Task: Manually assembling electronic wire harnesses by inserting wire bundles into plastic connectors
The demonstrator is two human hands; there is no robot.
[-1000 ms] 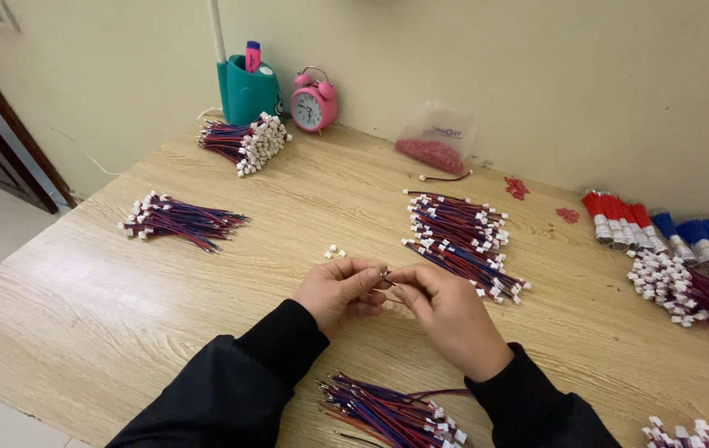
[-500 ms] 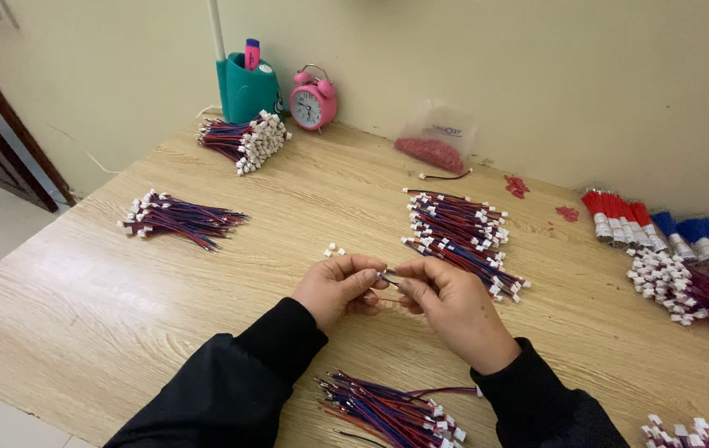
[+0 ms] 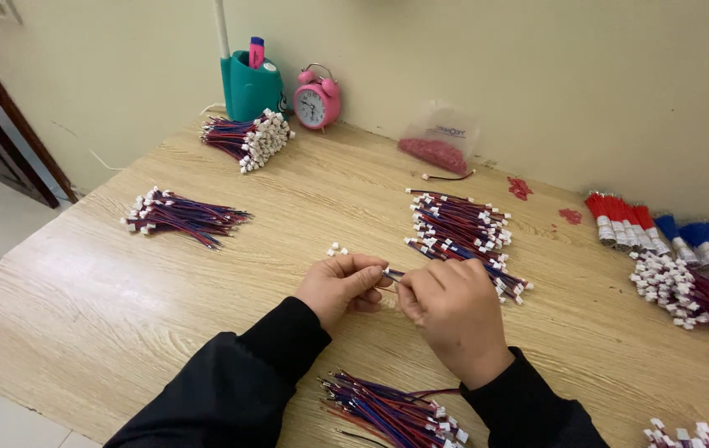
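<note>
Pinching wire lead [image 3: 393, 272] — both hands unmoved, connector possibly shifted.

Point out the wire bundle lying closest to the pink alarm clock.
The bundle beside the teal holder, left of the clock. Its white connectors face the clock; the other bundles lie nearer the hands.

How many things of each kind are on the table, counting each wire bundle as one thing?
Bundles of red-blue wires with white connectors: 6
Bundle of red and blue sleeved pieces: 1
Pink alarm clock: 1
Teal holder: 1
Clear bag of red parts: 1
Total: 10
</note>
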